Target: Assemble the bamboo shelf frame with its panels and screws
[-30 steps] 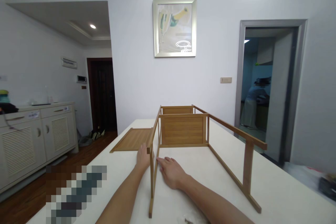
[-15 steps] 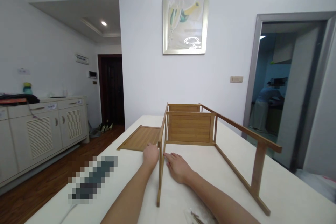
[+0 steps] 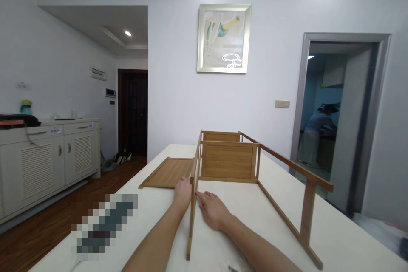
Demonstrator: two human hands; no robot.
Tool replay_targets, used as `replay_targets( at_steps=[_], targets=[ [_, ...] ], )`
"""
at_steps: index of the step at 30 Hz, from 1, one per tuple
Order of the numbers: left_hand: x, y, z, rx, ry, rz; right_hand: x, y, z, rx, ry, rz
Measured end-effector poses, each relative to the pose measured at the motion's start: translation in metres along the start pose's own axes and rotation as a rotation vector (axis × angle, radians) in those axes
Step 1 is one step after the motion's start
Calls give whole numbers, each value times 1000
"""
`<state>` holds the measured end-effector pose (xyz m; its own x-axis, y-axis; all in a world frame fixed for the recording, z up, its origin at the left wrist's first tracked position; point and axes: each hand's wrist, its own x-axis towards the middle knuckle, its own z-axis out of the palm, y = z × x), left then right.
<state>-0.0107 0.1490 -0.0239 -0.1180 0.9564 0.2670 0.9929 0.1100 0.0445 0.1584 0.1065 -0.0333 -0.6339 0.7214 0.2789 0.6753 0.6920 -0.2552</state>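
A partly assembled wooden shelf (image 3: 228, 160) lies on its side on the white table (image 3: 237, 204), its open end toward me. My left hand (image 3: 182, 193) is closed at the outer face of the shelf's left side frame (image 3: 192, 208); whatever its fingers hold is hidden. On the inner side of that frame, my right hand (image 3: 214, 210) lies low with fingers stretched out, a fingertip at the wood. Beyond my left hand a loose wooden panel (image 3: 168, 171) rests flat on the table. Small metal pieces (image 3: 232, 268) in a clear bag show at the bottom edge.
A blurred-out dark object (image 3: 106, 223) with a cable lies on the table's left. A white cabinet (image 3: 47, 157) stands along the left wall. Through the doorway at right, a person (image 3: 315, 131) bends over a counter. A plastic bag (image 3: 379, 229) is beside the table at right.
My view has tilted up slightly, so the wall picture and table sit lower. Both hands keep their places at the left side frame, and the shelf has not visibly moved on the table.
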Motion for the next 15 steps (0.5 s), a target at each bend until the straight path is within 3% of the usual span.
replay_targets(
  at_steps=[6,15],
  targets=[
    [4,-3,-17,-32,94,-10,-1,0,0,-3,13,-4],
    [-9,0,-25,-160,104,19,-2,-2,-4,-3,15,-16]
  ],
)
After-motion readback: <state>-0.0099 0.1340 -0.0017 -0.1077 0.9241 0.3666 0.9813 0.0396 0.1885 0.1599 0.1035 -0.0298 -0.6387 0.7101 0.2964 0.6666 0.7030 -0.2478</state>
